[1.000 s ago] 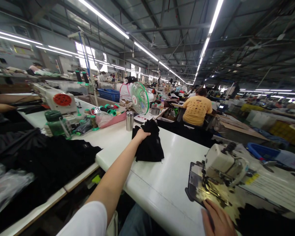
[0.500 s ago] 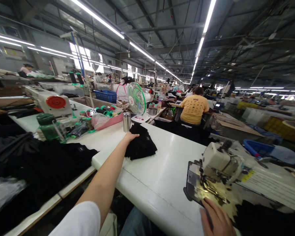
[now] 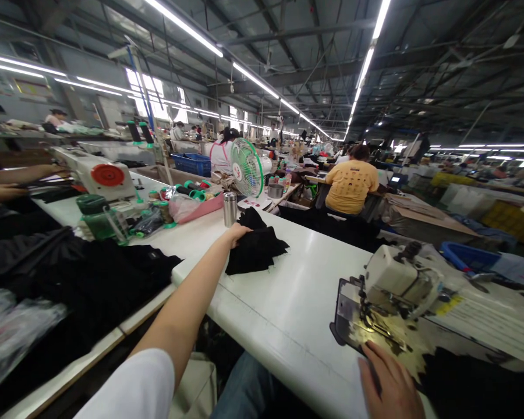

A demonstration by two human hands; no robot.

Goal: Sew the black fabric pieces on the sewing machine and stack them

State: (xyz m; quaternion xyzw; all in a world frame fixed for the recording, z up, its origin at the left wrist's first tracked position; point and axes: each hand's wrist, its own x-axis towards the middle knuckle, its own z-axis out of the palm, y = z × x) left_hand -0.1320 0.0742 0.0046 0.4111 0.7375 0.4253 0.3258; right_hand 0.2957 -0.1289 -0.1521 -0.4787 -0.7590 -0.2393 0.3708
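My left hand (image 3: 236, 234) reaches across the white table and is closed on the edge of a black cloth stack (image 3: 258, 243), beside a steel thermos (image 3: 230, 209). Low on the right, my right hand (image 3: 390, 381) rests at the front edge of the sewing machine (image 3: 397, 279), below its lit needle area. Its fingers point forward; a thin dark thing shows between thumb and fingers, too unclear to name. More black cloth (image 3: 480, 381) lies right of this hand.
Black fabric (image 3: 113, 279) is heaped on the left table. Behind it stand a green jar (image 3: 94, 216) and another sewing machine (image 3: 98, 174), with a co-worker's hands at far left. A green fan (image 3: 247, 167) stands beyond the thermos. A person in yellow (image 3: 351, 185) sits ahead.
The black stack under my left hand has shifted, and its top piece is now bunched up. The co-worker's arms reach further into view. The whole view has shifted slightly.
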